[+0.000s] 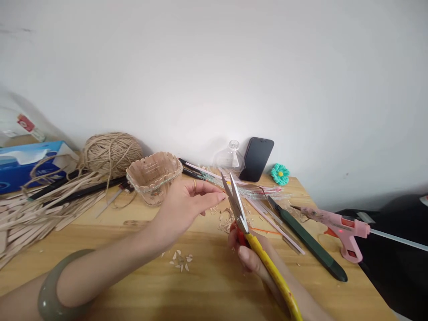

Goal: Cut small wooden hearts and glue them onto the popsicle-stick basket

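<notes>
My left hand [187,203] is closed in a pinch in the middle of the view. Whatever sits between its fingertips is too small to name. In my right hand [250,256] is a pair of scissors [256,249] with yellow and red handles. The blades point up and away, slightly parted, with their tips just right of my left fingertips. Small wood chips [227,218] lie on the table below the blades, and a little group of petal-shaped pieces [182,259] lies nearer me. Behind my left hand stands a scalloped wooden basket [154,174] with a beaded trim.
A twine ball [112,154], a blue tissue box [30,165] and many wooden sticks [20,223] crowd the left. Further right are a phone [257,159], a glass bottle [230,156], a green flower [280,174], a dark green cutter [307,236] and a pink glue gun [344,227].
</notes>
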Tool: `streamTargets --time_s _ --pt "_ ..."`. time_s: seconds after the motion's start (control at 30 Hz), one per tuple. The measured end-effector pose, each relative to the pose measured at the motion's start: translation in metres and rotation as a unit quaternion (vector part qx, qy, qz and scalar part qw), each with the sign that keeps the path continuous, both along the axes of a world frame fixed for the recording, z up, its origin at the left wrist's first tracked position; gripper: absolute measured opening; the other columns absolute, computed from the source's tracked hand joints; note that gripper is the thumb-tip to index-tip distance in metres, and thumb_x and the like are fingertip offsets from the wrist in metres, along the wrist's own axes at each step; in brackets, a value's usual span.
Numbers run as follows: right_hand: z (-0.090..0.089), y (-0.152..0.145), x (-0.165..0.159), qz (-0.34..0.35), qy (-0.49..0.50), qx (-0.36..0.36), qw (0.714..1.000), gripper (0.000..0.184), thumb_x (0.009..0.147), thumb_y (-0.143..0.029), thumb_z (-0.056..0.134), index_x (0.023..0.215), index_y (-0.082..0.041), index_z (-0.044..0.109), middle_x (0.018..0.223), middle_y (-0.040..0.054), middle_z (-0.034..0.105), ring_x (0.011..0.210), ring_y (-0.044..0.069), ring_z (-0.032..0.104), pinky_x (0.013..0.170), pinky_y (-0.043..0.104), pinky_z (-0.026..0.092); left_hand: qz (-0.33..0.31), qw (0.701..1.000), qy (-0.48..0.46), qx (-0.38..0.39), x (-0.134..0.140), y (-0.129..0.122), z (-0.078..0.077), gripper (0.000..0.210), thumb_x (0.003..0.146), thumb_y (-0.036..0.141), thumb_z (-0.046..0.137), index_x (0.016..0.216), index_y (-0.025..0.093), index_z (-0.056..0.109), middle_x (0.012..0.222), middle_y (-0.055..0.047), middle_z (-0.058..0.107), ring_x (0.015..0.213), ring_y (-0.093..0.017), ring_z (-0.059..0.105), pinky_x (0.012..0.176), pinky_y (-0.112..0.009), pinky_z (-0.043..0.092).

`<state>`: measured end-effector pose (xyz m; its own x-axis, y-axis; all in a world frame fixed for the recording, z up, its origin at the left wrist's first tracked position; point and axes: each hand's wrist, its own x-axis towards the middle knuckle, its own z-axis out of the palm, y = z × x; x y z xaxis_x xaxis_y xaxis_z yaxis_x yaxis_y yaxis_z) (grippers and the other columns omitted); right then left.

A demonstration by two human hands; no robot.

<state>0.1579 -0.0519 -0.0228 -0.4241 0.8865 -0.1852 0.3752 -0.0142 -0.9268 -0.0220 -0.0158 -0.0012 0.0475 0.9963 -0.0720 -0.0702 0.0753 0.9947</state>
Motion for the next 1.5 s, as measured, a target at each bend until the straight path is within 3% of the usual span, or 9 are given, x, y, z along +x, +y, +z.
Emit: streamTargets --time_s 0.23,0.73,1.13,1.5 --pt "0.0003 -0.0019 -0.0040 0.006 -0.050 0.039 0.998 0.052 0.075 -0.070 0.042 0.079 -0.019 0.050 0.074 0.0026 0.052 0.070 0.018 0.047 0.062 0.028 0.039 0.021 1.000 0.010 0.011 0.0012 -0.0012 -0.0040 0.009 0.070 0.026 0.064 0.068 0.017 0.065 0.065 0.002 0.061 0.062 -0.010 0.049 0.055 -0.022 0.037" --pt "-0.0063 -0.0006 -0.0062 -0.007 -0.054 0.037 0.998 0.048 0.076 -0.066 0.046 0.081 -0.019 0.048 0.074 0.0020 0.051 0.069 0.017 0.047 0.062 0.029 0.039 0.014 0.999 0.022 0.018 0.0047 -0.0069 -0.0027 0.011 0.073 0.026 0.059 0.067 0.017 0.062 0.064 0.002 0.059 0.063 -0.013 0.049 0.057 -0.024 0.038" --pt "-0.0086 0.0018 -0.0027 0.008 -0.072 0.028 0.997 0.054 0.074 -0.073 0.039 0.071 -0.019 0.038 0.066 -0.0028 0.032 0.061 0.013 0.030 0.053 0.025 0.024 -0.023 0.999 0.025 -0.008 0.0001 -0.0025 0.0002 0.015 0.071 0.030 0.063 0.075 0.016 0.067 0.068 0.002 0.062 0.062 -0.010 0.050 0.057 -0.022 0.040" --pt "-0.0074 0.0029 -0.0043 0.002 -0.077 0.036 0.996 0.057 0.069 -0.077 0.038 0.068 -0.020 0.037 0.062 -0.0039 0.030 0.058 0.013 0.028 0.050 0.025 0.023 -0.022 0.999 0.016 -0.022 -0.0019 0.0000 0.0018 0.008 0.067 0.025 0.065 0.067 0.018 0.068 0.066 0.001 0.065 0.062 -0.012 0.053 0.054 -0.021 0.044"
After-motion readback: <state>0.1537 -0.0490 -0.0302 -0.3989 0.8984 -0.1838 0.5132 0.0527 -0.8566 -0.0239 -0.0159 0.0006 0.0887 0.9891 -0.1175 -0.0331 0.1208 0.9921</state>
